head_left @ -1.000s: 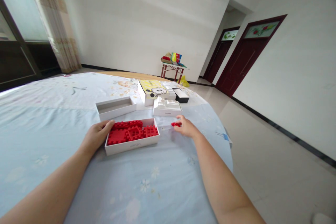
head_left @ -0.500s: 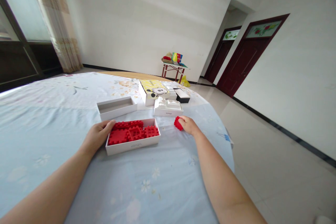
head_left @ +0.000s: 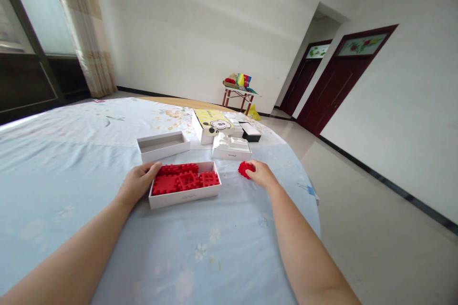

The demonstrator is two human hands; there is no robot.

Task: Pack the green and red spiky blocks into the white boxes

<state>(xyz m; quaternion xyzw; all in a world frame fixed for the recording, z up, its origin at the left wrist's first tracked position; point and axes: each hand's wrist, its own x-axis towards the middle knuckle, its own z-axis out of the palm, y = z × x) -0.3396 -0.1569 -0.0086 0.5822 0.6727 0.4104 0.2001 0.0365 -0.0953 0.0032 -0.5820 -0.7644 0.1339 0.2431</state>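
A white box (head_left: 186, 197) on the table holds several red plastic building pieces (head_left: 186, 181) with toothed edges, some with window-like openings. My left hand (head_left: 139, 182) grips the box's left end, thumb at the rim; its other fingers are mostly hidden. Right of the box, my right hand (head_left: 262, 174) pinches a red toothed building piece (head_left: 244, 169) just above or on the tablecloth; I cannot tell whether it touches the cloth. The box's right end has a bare white gap beside the pieces.
Behind the box lie a shallow white lid (head_left: 165, 148), a white phone box with a moulded insert (head_left: 232, 153), a yellow cartoon box (head_left: 211, 125) and a black-and-white box (head_left: 251, 132). The round table's edge (head_left: 317, 200) curves past on the right.
The view has shifted slightly, so everything sits a little further right. My right hand keeps the red piece, its angle slightly changed. My left hand stays on the box.
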